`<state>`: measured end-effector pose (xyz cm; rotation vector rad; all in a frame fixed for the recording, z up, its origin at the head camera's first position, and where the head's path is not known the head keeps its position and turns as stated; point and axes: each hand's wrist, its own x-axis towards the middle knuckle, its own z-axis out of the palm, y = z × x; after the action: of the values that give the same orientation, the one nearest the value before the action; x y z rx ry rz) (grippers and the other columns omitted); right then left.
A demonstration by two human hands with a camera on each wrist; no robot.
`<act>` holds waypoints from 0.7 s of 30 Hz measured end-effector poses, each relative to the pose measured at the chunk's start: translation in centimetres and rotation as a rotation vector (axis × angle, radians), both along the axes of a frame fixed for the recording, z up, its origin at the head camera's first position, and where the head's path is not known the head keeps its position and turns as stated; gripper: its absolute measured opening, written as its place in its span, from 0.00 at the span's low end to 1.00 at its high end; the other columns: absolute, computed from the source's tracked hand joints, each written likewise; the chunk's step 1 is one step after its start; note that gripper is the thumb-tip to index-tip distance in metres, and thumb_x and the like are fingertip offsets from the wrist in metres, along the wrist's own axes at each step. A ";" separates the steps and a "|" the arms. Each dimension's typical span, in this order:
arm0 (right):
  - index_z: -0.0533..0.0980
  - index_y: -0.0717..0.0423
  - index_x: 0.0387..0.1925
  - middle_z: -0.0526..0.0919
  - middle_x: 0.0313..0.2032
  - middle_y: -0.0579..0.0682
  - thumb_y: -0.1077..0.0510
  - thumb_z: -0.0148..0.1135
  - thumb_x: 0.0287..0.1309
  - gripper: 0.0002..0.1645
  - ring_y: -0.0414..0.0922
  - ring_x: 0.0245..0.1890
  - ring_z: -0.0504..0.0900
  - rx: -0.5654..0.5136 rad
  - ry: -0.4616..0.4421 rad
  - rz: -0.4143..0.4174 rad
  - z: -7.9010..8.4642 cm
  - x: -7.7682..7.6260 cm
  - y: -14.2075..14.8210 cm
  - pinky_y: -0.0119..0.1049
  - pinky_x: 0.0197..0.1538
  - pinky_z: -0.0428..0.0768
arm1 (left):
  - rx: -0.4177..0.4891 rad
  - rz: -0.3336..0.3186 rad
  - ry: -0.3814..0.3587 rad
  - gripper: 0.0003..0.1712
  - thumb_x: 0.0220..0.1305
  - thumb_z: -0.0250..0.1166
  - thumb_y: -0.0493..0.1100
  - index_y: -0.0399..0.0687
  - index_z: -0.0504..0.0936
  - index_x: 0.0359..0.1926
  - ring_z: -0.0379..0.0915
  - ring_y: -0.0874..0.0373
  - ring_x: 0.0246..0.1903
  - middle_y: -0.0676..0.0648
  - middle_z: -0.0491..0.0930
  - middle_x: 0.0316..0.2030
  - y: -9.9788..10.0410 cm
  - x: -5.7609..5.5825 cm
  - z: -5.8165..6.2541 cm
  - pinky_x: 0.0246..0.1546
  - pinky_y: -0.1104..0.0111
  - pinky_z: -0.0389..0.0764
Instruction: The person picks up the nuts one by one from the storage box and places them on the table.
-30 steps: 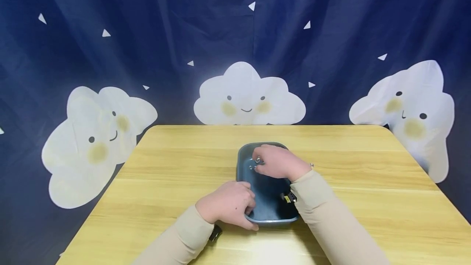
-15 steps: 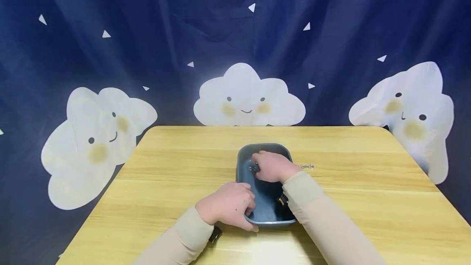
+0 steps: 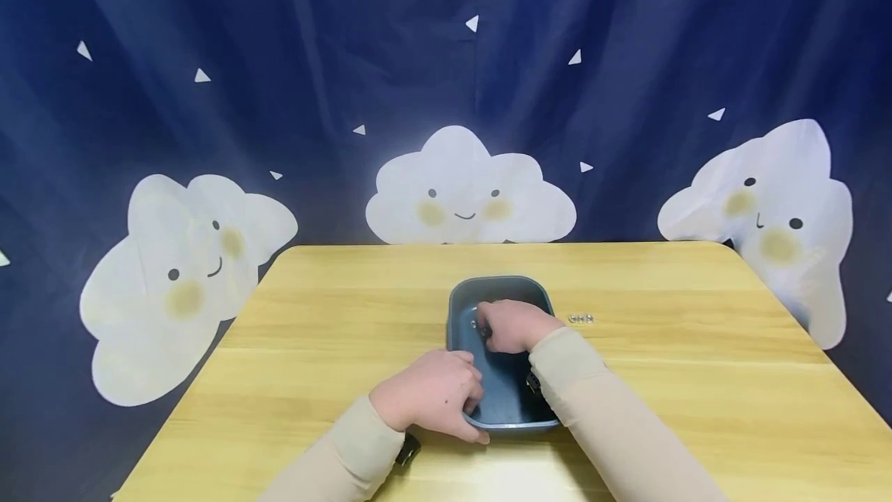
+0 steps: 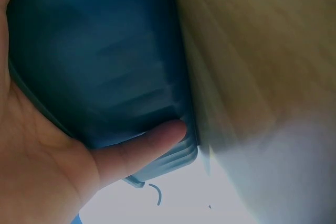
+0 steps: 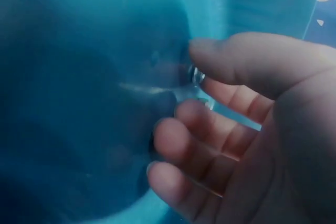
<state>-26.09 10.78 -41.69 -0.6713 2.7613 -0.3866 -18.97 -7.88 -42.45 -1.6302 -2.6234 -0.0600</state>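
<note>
A dark blue rectangular tub [image 3: 505, 409] stands on the wooden table. My left hand [image 3: 433, 392] grips its near left corner, fingers over the rim and thumb [image 4: 152, 140] along the wall. My right hand [image 3: 514, 326] reaches down inside the tub's far part. In the right wrist view, a small shiny ring-like piece [image 5: 196, 75] sits between the thumb [image 5: 231, 56] and index finger, seemingly pinched. Another small shiny piece [image 3: 475, 324] lies on the tub floor just left of the fingertips. Whether more lie under the hand is hidden.
Three small shiny pieces [image 3: 581, 318] lie in a row on the wooden table [image 3: 334, 316], right of the tub. Beyond the table's far edge hangs a dark blue curtain [image 3: 390, 37] with white clouds.
The right hand has lowered and drawn slightly nearer inside the tub. The row of pieces on the right, earlier partly hidden by the wrist, now shows fully. The left hand keeps its place.
</note>
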 end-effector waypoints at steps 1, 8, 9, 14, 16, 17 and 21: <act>0.76 0.48 0.37 0.77 0.29 0.43 0.61 0.67 0.56 0.09 0.44 0.30 0.75 0.001 -0.003 0.006 -0.1 0.1 0.0 0.39 0.37 0.74 | 0.000 -0.004 0.001 0.30 0.46 0.72 0.72 0.65 0.67 0.10 0.58 0.69 0.27 0.70 0.61 0.17 0.0 0.0 -0.1 0.25 0.80 0.59; 0.76 0.47 0.32 0.77 0.26 0.43 0.62 0.69 0.56 0.09 0.44 0.28 0.74 0.006 0.007 0.030 -0.1 0.3 0.0 0.39 0.35 0.74 | 0.013 -0.014 0.017 0.30 0.46 0.72 0.72 0.66 0.66 0.10 0.57 0.69 0.26 0.71 0.60 0.16 0.0 0.1 -0.2 0.25 0.80 0.59; 0.76 0.47 0.32 0.77 0.26 0.43 0.61 0.69 0.56 0.09 0.44 0.28 0.74 0.007 0.007 0.031 -0.1 0.3 0.0 0.39 0.34 0.74 | 0.014 -0.015 0.016 0.30 0.46 0.72 0.72 0.66 0.66 0.10 0.57 0.69 0.26 0.71 0.60 0.16 0.0 0.1 -0.2 0.25 0.80 0.59; 0.77 0.47 0.33 0.77 0.26 0.43 0.61 0.69 0.58 0.08 0.44 0.28 0.74 0.005 -0.004 0.028 -0.1 0.3 0.0 0.39 0.35 0.74 | 0.015 -0.012 0.011 0.30 0.46 0.73 0.72 0.66 0.66 0.10 0.57 0.69 0.27 0.71 0.60 0.17 -0.1 0.0 -0.3 0.24 0.80 0.58; 0.76 0.47 0.32 0.77 0.26 0.43 0.61 0.68 0.58 0.08 0.44 0.27 0.74 0.006 -0.001 0.033 -0.1 0.3 0.0 0.39 0.35 0.74 | 0.015 -0.010 0.014 0.30 0.46 0.72 0.72 0.66 0.66 0.10 0.57 0.69 0.26 0.70 0.60 0.17 0.0 0.0 -0.3 0.24 0.80 0.58; 0.76 0.47 0.31 0.77 0.26 0.43 0.60 0.68 0.59 0.08 0.44 0.27 0.74 0.011 0.004 0.038 -0.1 0.3 0.0 0.38 0.35 0.74 | 0.015 -0.010 0.017 0.30 0.46 0.72 0.72 0.66 0.66 0.10 0.57 0.69 0.26 0.70 0.60 0.17 0.0 0.0 -0.2 0.24 0.80 0.58; 0.76 0.46 0.29 0.77 0.25 0.43 0.60 0.67 0.59 0.08 0.43 0.26 0.73 0.026 0.015 0.049 -0.1 0.3 0.0 0.38 0.34 0.74 | 0.013 -0.008 0.024 0.30 0.45 0.73 0.72 0.65 0.66 0.10 0.58 0.69 0.27 0.70 0.60 0.16 0.0 0.0 -0.3 0.25 0.80 0.59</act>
<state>-25.75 10.78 -41.78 -0.7368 2.7533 -0.3354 -18.97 -7.85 -42.71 -1.6267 -2.5935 -0.0569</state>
